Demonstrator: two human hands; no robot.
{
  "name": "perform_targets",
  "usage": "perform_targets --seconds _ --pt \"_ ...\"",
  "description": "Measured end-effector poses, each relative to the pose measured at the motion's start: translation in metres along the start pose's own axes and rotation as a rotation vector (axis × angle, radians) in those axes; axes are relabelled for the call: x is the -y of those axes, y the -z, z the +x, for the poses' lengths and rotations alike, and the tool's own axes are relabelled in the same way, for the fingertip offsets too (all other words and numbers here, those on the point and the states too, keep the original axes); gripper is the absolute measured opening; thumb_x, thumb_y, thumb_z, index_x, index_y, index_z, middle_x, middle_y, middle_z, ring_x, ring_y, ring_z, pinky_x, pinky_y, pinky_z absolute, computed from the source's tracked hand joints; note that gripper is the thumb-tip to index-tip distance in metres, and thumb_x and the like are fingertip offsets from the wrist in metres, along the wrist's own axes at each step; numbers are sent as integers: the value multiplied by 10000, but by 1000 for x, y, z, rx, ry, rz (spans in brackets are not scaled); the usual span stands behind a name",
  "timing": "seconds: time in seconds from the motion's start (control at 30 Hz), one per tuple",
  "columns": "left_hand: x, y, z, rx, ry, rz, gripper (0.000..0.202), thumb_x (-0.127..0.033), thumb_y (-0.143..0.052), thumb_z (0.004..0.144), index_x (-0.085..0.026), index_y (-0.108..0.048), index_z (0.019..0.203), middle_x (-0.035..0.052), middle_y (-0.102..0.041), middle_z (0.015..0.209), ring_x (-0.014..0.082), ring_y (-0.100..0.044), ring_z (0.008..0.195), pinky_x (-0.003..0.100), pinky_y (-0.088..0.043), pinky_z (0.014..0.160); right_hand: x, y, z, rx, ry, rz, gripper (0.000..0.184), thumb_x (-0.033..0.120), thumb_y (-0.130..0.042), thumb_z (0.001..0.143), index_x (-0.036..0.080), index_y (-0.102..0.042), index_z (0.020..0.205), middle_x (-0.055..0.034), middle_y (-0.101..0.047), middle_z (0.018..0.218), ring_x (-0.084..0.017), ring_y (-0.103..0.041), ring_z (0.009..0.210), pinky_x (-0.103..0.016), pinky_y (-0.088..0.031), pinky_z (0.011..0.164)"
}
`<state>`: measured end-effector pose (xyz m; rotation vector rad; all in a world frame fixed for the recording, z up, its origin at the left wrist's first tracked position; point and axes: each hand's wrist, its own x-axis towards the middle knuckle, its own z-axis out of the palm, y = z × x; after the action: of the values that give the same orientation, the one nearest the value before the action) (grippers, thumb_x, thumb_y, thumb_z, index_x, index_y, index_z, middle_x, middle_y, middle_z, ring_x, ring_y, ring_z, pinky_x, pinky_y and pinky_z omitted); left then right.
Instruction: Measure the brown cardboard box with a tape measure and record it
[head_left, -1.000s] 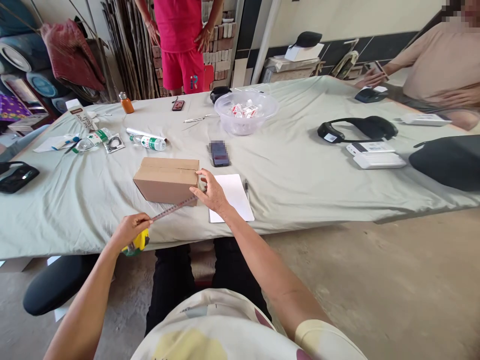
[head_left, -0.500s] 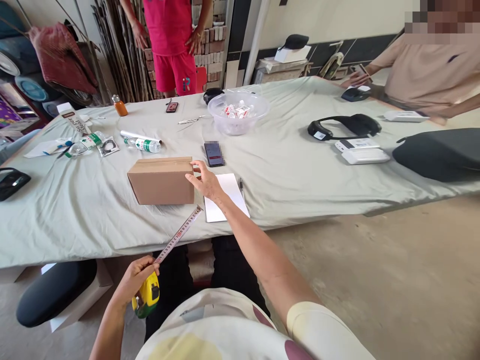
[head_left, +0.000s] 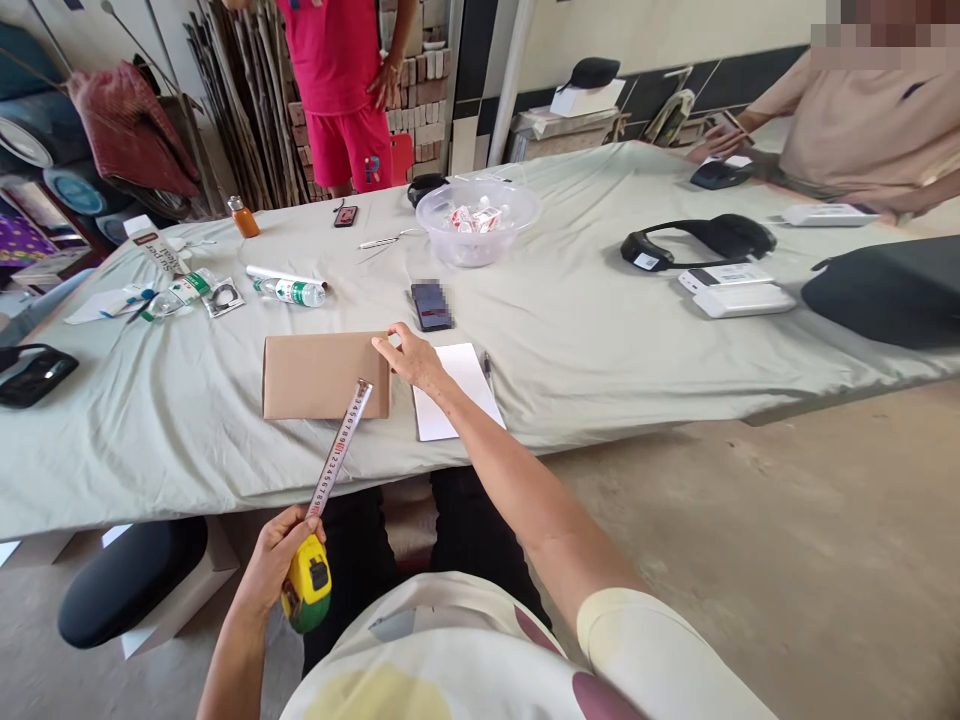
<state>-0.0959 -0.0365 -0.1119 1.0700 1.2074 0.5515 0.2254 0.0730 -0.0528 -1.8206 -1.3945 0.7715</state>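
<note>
My left hand (head_left: 279, 560) is closed round a yellow and green tape measure (head_left: 307, 585) below the table's front edge. Its extended blade (head_left: 341, 450) slants up to the right, the tip overlapping the lower part of a brown cardboard box (head_left: 319, 375) in view. I cannot tell whether tip and box touch. At the box's top right corner, my right hand (head_left: 412, 358) grips with the thumb in front and the fingers partly hidden behind. One broad face of the box is turned to me. White paper (head_left: 454, 400) lies under my right forearm, a pen (head_left: 487, 366) beside it.
Behind the box are a phone (head_left: 431, 305), water bottles (head_left: 292, 290) and a clear plastic bowl (head_left: 476, 225) holding red and white items. A black headset (head_left: 690, 243) and white boxes (head_left: 742, 292) lie right. Two people are across the table (head_left: 600, 380).
The box has tipped so its top face no longer shows, my right hand still at its corner. The tape's tip has moved left and up, from beside the box to in front of it.
</note>
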Motion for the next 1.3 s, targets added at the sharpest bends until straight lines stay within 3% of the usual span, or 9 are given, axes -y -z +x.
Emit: perform_targets --seconds 0.27,0.57,0.77,0.9,1.1,1.3 --pt "-25 -10 4 39 -15 -19 283 -441 -697 789 -176 -612 741 11 -629 688 103 -537 507 210 -413 467 -4 1 -9 7 -58 -16 591 694 -317 887 268 -480 1263 -48 -683 883 -259 -670 817 -411 -498 791" --pt "-78 -43 15 109 21 3 324 -461 -687 747 -210 -494 812 -29 -609 635 100 -521 474 202 -405 456 -22 -4 -10 44 -153 7 736 656 -413 871 229 -343 1466 -145 -654 1202 -320 -640 1048 -455 -500 870" --pt "-111 -55 32 90 41 92 367 -449 -645 717 -208 -497 952 -26 -632 640 128 -551 451 230 -416 435 -31 -9 -29 -7 12 46 815 656 -494 841 248 -258 1506 -169 -504 1411 -318 -595 1138 -489 -485 927" --pt "-130 -61 42 95 50 117 358 -392 -638 701 -201 -506 973 -32 -624 619 132 -553 453 240 -434 449 -35 -14 -37 32 68 83 870 672 -529 817 257 -226 1519 -169 -433 1469 -334 -570 1178 -502 -486 937" --pt "-136 -67 53 64 10 182 343 -374 -612 714 -194 -537 997 -32 -625 622 127 -541 449 240 -420 440 -37 -20 -41 72 70 144 901 708 -505 816 280 -174 1536 -157 -402 1502 -342 -549 1217 -484 -501 912" --pt "-137 -69 50 52 54 236 399 -404 -619 707 -198 -536 1039 -31 -625 622 133 -529 429 249 -407 415 -38 -21 -41 59 65 168 904 706 -505 817 250 -196 1533 -157 -421 1493 -351 -539 1230 -495 -479 951"
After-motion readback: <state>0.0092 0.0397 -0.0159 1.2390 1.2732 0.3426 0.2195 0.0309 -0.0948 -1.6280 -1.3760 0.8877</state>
